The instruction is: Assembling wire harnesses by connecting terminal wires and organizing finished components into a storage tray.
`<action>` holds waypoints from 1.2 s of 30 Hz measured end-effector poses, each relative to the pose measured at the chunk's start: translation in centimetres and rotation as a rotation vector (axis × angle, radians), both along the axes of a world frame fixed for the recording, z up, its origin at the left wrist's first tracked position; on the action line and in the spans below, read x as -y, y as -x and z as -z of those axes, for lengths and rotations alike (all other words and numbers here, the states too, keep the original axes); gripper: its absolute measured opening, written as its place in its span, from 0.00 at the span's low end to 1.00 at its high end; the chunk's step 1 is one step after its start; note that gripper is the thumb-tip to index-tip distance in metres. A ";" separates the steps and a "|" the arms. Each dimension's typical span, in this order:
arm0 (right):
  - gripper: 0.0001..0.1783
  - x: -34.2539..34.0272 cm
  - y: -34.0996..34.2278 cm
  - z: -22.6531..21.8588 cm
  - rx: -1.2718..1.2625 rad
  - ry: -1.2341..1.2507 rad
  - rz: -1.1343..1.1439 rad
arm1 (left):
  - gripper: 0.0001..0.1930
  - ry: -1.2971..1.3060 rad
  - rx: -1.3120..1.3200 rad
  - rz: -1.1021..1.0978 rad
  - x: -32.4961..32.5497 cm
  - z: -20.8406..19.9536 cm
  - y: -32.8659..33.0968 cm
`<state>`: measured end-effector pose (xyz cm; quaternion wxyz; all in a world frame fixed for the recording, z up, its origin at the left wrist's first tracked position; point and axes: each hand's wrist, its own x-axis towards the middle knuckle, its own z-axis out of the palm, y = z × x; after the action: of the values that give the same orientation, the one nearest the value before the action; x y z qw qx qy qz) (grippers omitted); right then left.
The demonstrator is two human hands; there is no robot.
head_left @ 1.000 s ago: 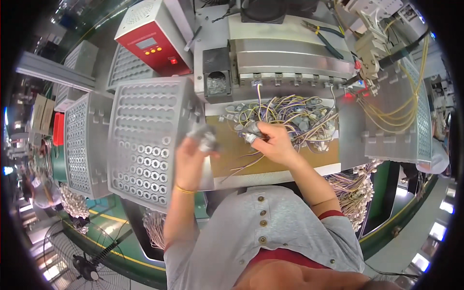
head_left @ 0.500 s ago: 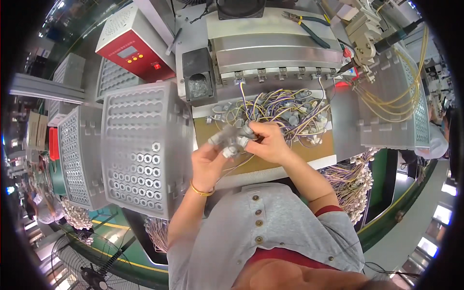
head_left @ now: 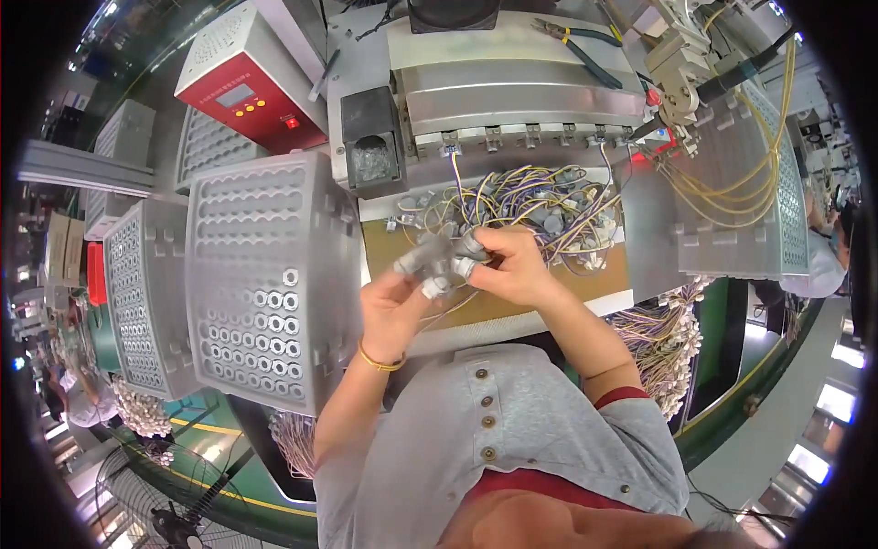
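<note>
My left hand (head_left: pixel 391 306), with a yellow band at its wrist, comes in from the lower left with its fingers curled. My right hand (head_left: pixel 514 265) faces it, thumb and forefinger drawn together. Pale finger covers sit on several fingertips of both hands. Between them is a blurred small greyish part (head_left: pixel 441 253); its exact kind is smeared by motion and partly hidden by the fingers. Just beyond the hands lies a tangled heap of wire leads (head_left: pixel 540 203), yellow, purple and white, with grey round parts and white connectors, on a brown board (head_left: pixel 389 252).
Behind the heap stands a metal fixture (head_left: pixel 521 99) with a row of small clips, one with a lead attached. Pliers (head_left: pixel 585 53) lie on top. At left are a grey tray (head_left: pixel 261 233) with ring-shaped parts and a red-fronted control box (head_left: pixel 240 102). Yellow cables (head_left: pixel 732 206) hang at right.
The view has shifted slightly. Both hands stay close together in nearly the same place, with the small part between them blurred in both frames.
</note>
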<state>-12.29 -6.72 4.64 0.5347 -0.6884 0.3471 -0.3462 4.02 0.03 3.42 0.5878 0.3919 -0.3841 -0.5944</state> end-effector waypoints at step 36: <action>0.05 5.5 0.1 1.5 0.377 -0.411 0.717 | 0.12 0.471 1.136 -0.034 0.5 7.0 6.1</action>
<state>-12.37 -12.26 3.17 0.5607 -0.3291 0.5215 -0.5526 -2.10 -0.44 -3.57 0.3715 0.5131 -0.7519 -0.1824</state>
